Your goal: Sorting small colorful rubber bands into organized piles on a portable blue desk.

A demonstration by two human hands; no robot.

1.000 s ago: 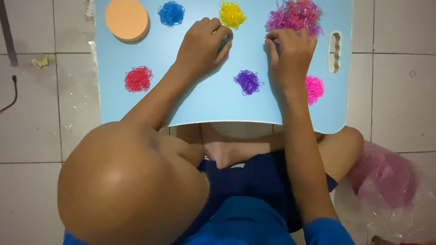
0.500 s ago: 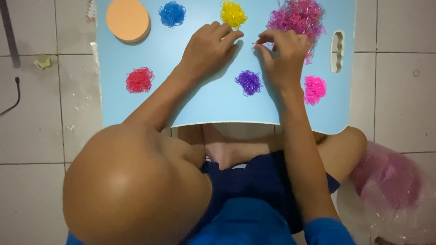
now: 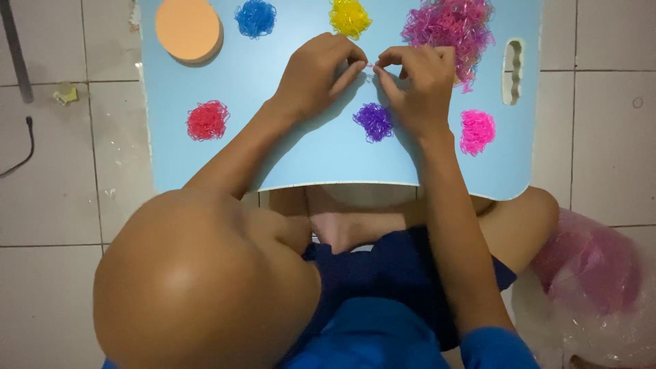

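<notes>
My left hand (image 3: pixel 316 76) and my right hand (image 3: pixel 417 85) meet fingertip to fingertip above a light blue board (image 3: pixel 273 147). Together they pinch a small pink elastic band (image 3: pixel 370 66). Just below the hands lies a purple clump of bands (image 3: pixel 373 121). A big mixed pink and purple heap (image 3: pixel 447 26) sits right behind my right hand. Other clumps on the board are yellow (image 3: pixel 350 17), blue (image 3: pixel 255 17), red (image 3: pixel 207 119) and bright pink (image 3: pixel 476 131).
An orange round disc (image 3: pixel 188 29) lies at the board's far left corner, and a handle slot (image 3: pixel 512 72) is cut near its right edge. A pinkish plastic bag (image 3: pixel 591 270) sits on the tiled floor at the right. A dark cable (image 3: pixel 24 147) lies at the left.
My right hand has drawn back from the big heap towards the left hand. The fingertips of both hands have come together on the small band.
</notes>
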